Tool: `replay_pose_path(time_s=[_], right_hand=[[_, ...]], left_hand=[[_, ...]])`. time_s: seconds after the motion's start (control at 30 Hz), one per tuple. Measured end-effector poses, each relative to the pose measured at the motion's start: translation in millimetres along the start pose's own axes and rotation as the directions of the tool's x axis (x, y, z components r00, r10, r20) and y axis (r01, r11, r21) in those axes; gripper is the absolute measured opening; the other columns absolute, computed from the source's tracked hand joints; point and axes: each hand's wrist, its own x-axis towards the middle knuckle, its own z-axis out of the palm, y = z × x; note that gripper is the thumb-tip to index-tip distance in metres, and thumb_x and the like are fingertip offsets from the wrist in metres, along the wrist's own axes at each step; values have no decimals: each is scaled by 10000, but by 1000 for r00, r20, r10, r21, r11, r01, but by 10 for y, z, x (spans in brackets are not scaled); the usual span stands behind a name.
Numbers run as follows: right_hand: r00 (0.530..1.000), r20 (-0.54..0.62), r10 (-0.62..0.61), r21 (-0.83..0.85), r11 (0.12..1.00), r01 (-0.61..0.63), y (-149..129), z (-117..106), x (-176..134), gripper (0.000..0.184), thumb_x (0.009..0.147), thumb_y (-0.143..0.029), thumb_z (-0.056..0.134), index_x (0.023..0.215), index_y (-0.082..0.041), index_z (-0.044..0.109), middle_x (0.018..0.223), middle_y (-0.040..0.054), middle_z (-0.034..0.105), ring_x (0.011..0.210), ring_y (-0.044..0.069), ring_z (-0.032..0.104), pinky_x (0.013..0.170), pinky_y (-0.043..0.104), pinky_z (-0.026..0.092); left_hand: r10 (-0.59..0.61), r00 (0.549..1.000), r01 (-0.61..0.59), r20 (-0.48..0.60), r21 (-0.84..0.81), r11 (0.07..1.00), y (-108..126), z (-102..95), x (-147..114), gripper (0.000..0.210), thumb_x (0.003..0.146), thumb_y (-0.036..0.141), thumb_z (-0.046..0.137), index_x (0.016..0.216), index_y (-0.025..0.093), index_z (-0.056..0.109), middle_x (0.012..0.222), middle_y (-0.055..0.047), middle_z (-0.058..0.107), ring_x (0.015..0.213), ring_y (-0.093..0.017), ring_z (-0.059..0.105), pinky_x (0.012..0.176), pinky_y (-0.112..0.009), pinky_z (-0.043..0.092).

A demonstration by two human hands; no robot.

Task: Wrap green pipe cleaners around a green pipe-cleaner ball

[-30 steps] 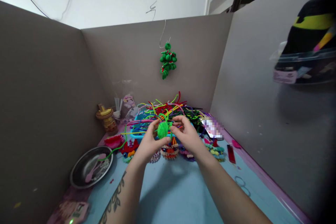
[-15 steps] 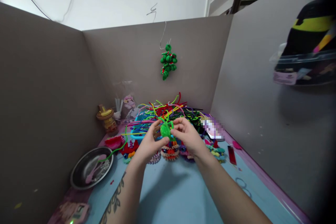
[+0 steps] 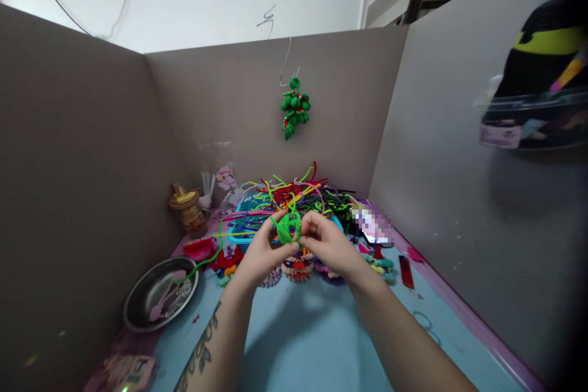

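A bright green ball of wound pipe cleaner is held up over the table, with loose ends sticking out at its top. My left hand grips its left side, thumb beneath and fingers behind. My right hand is closed in a pinch at the ball's right edge, on a green strand there; the exact fingertip contact is partly hidden. Behind the hands lies a heap of coloured pipe cleaners in a blue basket. Below the ball stands an orange and beige pipe-cleaner figure.
A metal bowl with a pink spoon and small white pieces sits at left. A cup with a straw lid stands behind it. A phone and a red lighter-like item lie at right. A green ornament hangs on the back panel.
The green ball has turned in my left hand, showing a different side. My right fingers have curled into a tighter pinch at its right edge.
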Motion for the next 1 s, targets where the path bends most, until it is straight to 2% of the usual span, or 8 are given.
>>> replay_pose_path(time_s=[0.1, 0.17, 0.3, 0.37, 0.47, 0.63, 0.8, 1.0], right_hand=[[999, 20, -27, -42, 999, 27, -5, -21, -3, 174, 684, -63, 506, 750, -212, 445, 728, -49, 471, 689, 118, 484, 629, 243, 379], [998, 41, -40, -92, 995, 44, -14, -33, -4, 177, 683, -53, 499, 743, -212, 448, 729, -46, 481, 701, 124, 492, 641, 248, 385], [998, 20, -63, -242, 968, 66, -69, -61, -11, 147, 724, -63, 496, 758, -206, 501, 758, -26, 531, 734, 140, 512, 669, 265, 395], [993, -48, -106, -306, 948, 87, -111, -66, -21, 104, 777, -110, 512, 787, -202, 558, 822, 3, 559, 785, 154, 529, 691, 278, 406], [979, -112, -173, -374, 920, 120, -157, -47, -38, 83, 811, -186, 562, 849, -203, 634, 911, 35, 558, 872, 175, 544, 754, 303, 421], [970, -152, -188, -447, 888, 102, -136, 5, -32, 102, 770, -145, 578, 686, -197, 601, 832, 23, 534, 832, 175, 548, 779, 316, 418], [947, -268, -174, -455, 890, 35, -78, -6, 1, 169, 724, -122, 537, 583, -206, 498, 724, 4, 511, 715, 163, 523, 660, 288, 401], [959, -249, -134, -492, 870, -7, -51, -30, 20, 180, 676, -93, 509, 547, -209, 459, 673, -4, 493, 683, 161, 511, 654, 285, 388]], left_hand=[[-1, 1000, 2, 15, -48, 999, -7, -2, -2, 744, 667, 287, 780, 1320, 198, 437, 1188, -100, 599, 1022, -224, 594, 854, -322, 472], [12, 1000, -12, 3, -8, 1000, -19, -3, 1, 708, 676, 288, 769, 1302, 195, 452, 1208, -99, 588, 1026, -225, 589, 856, -324, 470], [92, 993, -72, -73, 243, 967, -26, 4, 14, 592, 709, 255, 710, 1258, 197, 494, 1196, -87, 597, 1052, -239, 581, 893, -357, 458], [192, 976, -135, -101, 411, 902, -13, 17, 18, 544, 697, 209, 690, 1218, 198, 530, 1206, -87, 591, 1119, -254, 551, 958, -386, 423], [313, 948, -233, -48, 566, 791, 8, 55, 13, 513, 675, 146, 656, 1176, 194, 555, 1226, -98, 573, 1190, -258, 501, 1024, -409, 374], [342, 939, -300, 43, 592, 748, 14, 128, -8, 507, 673, 106, 605, 1170, 193, 551, 1226, -109, 559, 1191, -253, 496, 1027, -406, 382], [325, 946, -254, -8, 603, 756, 4, 144, -15, 555, 656, 117, 619, 1196, 211, 537, 1254, -106, 550, 1203, -273, 489, 1052, -438, 355], [333, 942, -294, 47, 598, 745, -21, 148, -38, 719, 685, 93, 580, 1368, 228, 401, 1354, -103, 479, 1270, -259, 431, 1084, -417, 314]])
